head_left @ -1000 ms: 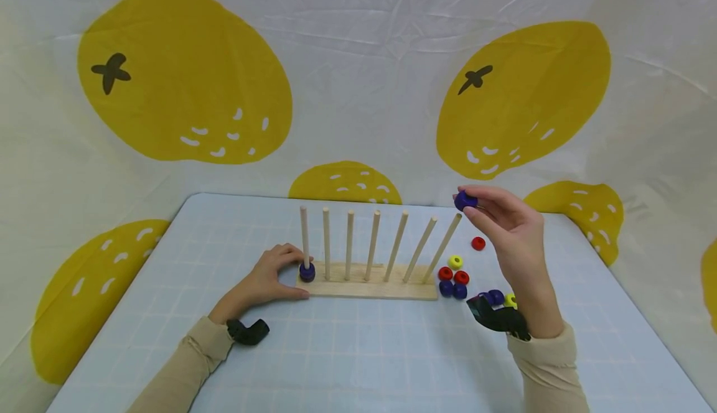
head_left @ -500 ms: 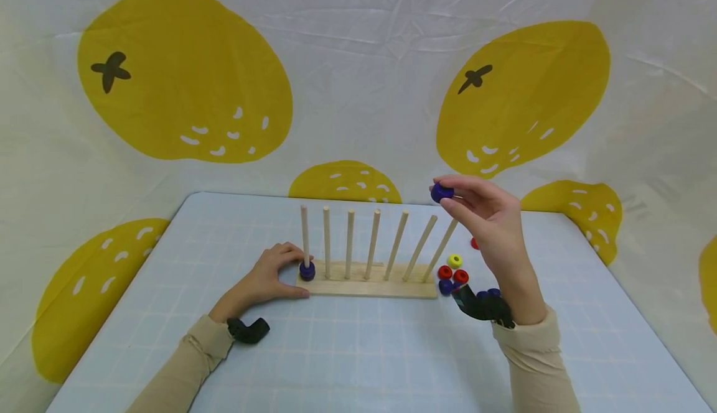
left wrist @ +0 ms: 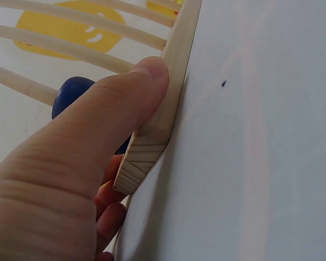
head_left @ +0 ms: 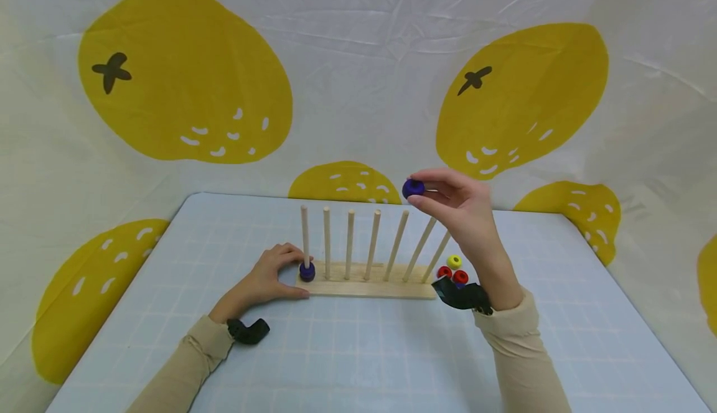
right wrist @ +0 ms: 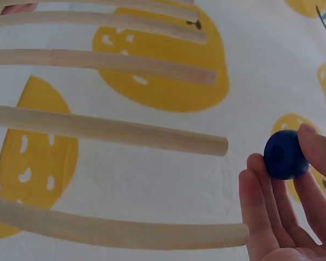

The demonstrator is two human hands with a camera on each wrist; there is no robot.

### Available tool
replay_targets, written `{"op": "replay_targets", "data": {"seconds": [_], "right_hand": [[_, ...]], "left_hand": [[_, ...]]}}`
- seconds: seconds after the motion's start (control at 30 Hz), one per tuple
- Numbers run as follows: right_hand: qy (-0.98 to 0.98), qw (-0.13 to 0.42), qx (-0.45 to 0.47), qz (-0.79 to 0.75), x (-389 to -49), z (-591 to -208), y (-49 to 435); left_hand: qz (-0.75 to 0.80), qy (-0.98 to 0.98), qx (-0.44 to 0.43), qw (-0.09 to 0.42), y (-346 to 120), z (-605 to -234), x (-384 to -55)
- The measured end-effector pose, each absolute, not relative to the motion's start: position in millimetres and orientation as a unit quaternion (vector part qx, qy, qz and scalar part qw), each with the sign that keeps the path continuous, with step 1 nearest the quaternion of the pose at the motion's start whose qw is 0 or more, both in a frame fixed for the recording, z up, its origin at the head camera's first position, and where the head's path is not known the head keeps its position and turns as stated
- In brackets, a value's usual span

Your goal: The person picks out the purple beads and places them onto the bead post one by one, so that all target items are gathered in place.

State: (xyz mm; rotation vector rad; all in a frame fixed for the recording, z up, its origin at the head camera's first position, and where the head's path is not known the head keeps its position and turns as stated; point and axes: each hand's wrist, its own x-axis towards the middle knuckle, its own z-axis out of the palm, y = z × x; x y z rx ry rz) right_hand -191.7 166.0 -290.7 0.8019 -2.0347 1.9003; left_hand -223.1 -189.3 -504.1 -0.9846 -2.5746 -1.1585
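Observation:
A wooden peg board [head_left: 370, 289] with several upright dowels lies across the table. One dark blue bead [head_left: 307, 271] sits at the foot of its leftmost dowel. My left hand [head_left: 270, 274] grips the board's left end; in the left wrist view the thumb [left wrist: 127, 89] presses the front face, fingers behind. Raised above the dowel tops on the right side, my right hand [head_left: 465, 214] pinches another blue bead [head_left: 413, 189] between thumb and fingertips. In the right wrist view that blue bead [right wrist: 285, 155] shows its hole and is apart from the dowels.
Right of the board lie a yellow bead [head_left: 454, 261], red beads [head_left: 460, 277] and a partly hidden blue one. My right wrist and its black strap [head_left: 462, 295] cover part of that area. A patterned cloth [head_left: 358, 89] hangs behind the table.
My right hand has moved left with the blue bead, from beyond the rightmost dowel to above the right-hand dowels. My left hand keeps its grip on the board.

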Motion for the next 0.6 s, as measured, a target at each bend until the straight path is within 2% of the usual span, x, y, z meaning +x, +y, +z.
{"op": "replay_targets", "data": {"seconds": [0.6], "right_hand": [[-0.688,0.072,0.306,0.654,-202,-282,129]], "left_hand": [[-0.380,-0.862,-0.326,0.078,-190,-507,-223]]}}
